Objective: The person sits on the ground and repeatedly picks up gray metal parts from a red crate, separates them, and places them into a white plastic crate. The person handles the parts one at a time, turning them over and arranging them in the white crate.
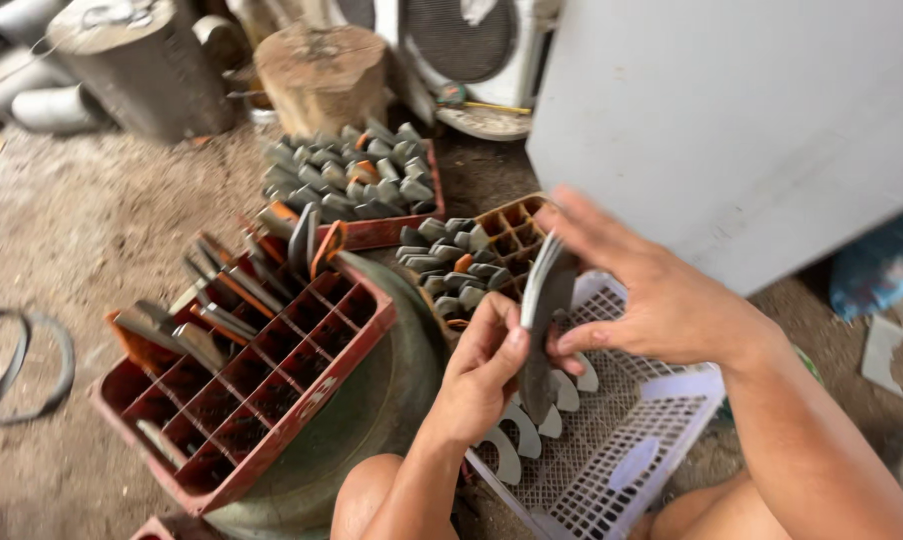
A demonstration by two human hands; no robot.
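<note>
Left hand (484, 375) closed around the lower part of a curved dark metal blade (544, 325), thumb pressed to its edge. Right hand (652, 300) mostly open, fingers spread, fingertips touching the blade's far side. Blade upright, sandwiched between both hands, slightly motion-blurred. Below the hands, a white perforated plastic basket (662, 420) with pale crescent-shaped pieces (527, 430). Left of the left hand, a red divided crate (262, 390) bearing a few blades. Beyond the hands, an orange divided crate (507, 235), and farther off another red crate (387, 230) filled with grey pieces.
</note>
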